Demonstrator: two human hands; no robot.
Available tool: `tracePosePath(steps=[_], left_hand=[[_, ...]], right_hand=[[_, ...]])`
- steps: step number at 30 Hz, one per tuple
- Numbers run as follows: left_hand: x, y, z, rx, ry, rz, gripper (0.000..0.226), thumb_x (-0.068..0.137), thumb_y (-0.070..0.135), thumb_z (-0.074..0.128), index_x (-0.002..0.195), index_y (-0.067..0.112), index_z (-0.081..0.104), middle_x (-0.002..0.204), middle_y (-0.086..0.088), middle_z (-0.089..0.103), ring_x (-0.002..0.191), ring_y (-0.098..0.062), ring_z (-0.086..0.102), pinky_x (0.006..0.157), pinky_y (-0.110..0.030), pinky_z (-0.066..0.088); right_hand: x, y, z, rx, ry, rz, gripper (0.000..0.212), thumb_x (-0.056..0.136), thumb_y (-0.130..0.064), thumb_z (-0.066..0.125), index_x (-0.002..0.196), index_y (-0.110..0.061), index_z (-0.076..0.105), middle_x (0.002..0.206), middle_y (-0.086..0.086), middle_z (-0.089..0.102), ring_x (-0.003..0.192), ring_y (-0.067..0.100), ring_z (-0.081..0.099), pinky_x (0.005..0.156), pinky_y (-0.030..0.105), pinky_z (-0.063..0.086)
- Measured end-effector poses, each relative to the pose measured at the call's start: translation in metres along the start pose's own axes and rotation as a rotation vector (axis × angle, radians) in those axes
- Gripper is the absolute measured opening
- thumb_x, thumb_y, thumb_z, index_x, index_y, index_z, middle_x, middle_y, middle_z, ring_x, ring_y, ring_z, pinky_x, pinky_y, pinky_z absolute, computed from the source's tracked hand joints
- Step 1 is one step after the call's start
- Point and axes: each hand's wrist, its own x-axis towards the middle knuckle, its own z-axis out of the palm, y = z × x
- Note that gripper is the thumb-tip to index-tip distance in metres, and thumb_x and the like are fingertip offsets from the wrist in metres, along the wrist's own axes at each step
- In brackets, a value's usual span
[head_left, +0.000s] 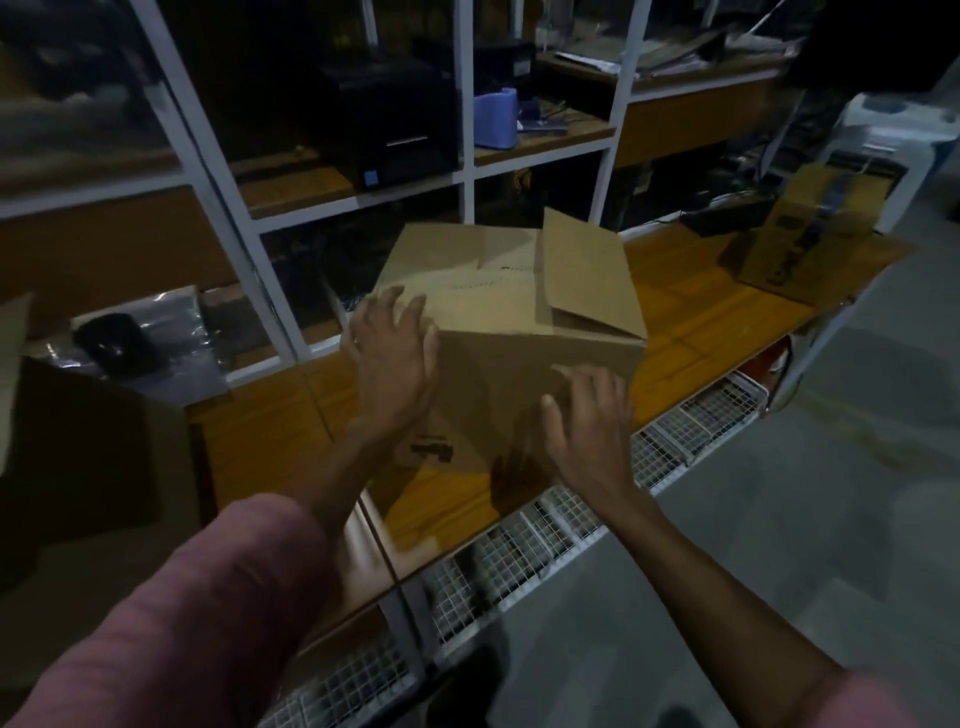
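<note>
Your cardboard box (519, 332) sits in the middle of the frame on the wooden worktop (270, 431), turned so that one corner edge faces you. It looks tipped, and you cannot tell from here whether its base lies flat. One top flap (582, 265) stands up at the box's upper right, while the other flaps lie folded down across the top.

Your left hand (395, 353) lies against the box's upper left corner. Its fingers are spread and straight, pressing on the cardboard rather than curling round it. Your right hand (587, 415) is flat on the near right face, fingers apart and straight, palm against the side.

A second box (810, 234) stands at the right end of the worktop, well apart from yours. Behind the worktop, in the upper middle of the frame, a white-framed shelf (467, 171) carries a black printer (389, 124) and a blue container (496, 119). White wire baskets (519, 561) hang beneath the worktop's near edge.
</note>
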Motion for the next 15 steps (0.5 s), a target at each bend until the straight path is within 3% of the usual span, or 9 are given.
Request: tracePosePath(steps=[2, 6, 9, 11, 13, 15], left_hand=[[0.004, -0.005, -0.003, 0.067, -0.088, 0.027, 0.044, 0.105, 0.044, 0.034, 0.14, 0.023, 0.05, 0.149, -0.008, 0.042, 0.143, -0.034, 0.025, 0.111, -0.062, 0.025], [0.005, -0.002, -0.014, 0.038, -0.095, 0.023, 0.037, 0.105, 0.044, 0.036, 0.127, 0.023, 0.058, 0.134, -0.005, 0.049, 0.133, -0.03, 0.034, 0.107, -0.064, 0.026], [0.008, -0.004, -0.022, 0.057, -0.116, 0.0, 0.033, 0.105, 0.042, 0.04, 0.124, 0.023, 0.059, 0.133, -0.006, 0.047, 0.134, -0.03, 0.033, 0.108, -0.074, 0.02], [0.009, -0.006, -0.024, 0.051, -0.12, -0.019, 0.026, 0.104, 0.041, 0.044, 0.119, 0.025, 0.058, 0.133, -0.007, 0.045, 0.136, -0.033, 0.029, 0.107, -0.076, 0.019], [0.008, -0.008, -0.023, -0.019, -0.108, -0.071, 0.02, 0.101, 0.039, 0.05, 0.115, 0.026, 0.056, 0.135, -0.009, 0.04, 0.138, -0.037, 0.025, 0.109, -0.074, 0.021], [0.006, -0.008, -0.021, -0.158, -0.13, -0.134, 0.023, 0.099, 0.037, 0.055, 0.119, 0.024, 0.055, 0.141, -0.01, 0.033, 0.135, -0.037, 0.03, 0.111, -0.061, 0.033]], right_hand=[[0.015, 0.0, -0.008, 0.015, 0.068, 0.004, 0.034, 0.095, -0.033, 0.05, 0.121, -0.014, 0.061, 0.117, 0.012, 0.057, 0.113, 0.03, 0.051, 0.091, 0.047, 0.044], [0.052, 0.001, -0.022, -0.047, 0.118, -0.004, 0.034, 0.097, -0.04, 0.046, 0.112, -0.014, 0.062, 0.116, 0.013, 0.054, 0.114, 0.029, 0.045, 0.091, 0.047, 0.041], [0.085, 0.004, -0.026, -0.233, -0.018, -0.028, 0.039, 0.097, -0.049, 0.044, 0.104, -0.016, 0.063, 0.124, 0.014, 0.051, 0.126, 0.036, 0.039, 0.101, 0.056, 0.037], [0.101, 0.009, -0.024, -0.194, -0.135, 0.026, 0.04, 0.098, -0.053, 0.045, 0.108, -0.017, 0.061, 0.134, 0.013, 0.047, 0.132, 0.037, 0.035, 0.104, 0.058, 0.034], [0.113, 0.015, -0.025, -0.098, -0.233, 0.145, 0.049, 0.1, -0.057, 0.042, 0.125, -0.017, 0.057, 0.141, 0.013, 0.042, 0.134, 0.037, 0.034, 0.106, 0.053, 0.033], [0.117, 0.021, -0.027, -0.092, -0.303, 0.196, 0.058, 0.1, -0.06, 0.04, 0.134, -0.015, 0.053, 0.144, 0.015, 0.041, 0.137, 0.039, 0.032, 0.108, 0.048, 0.029]])
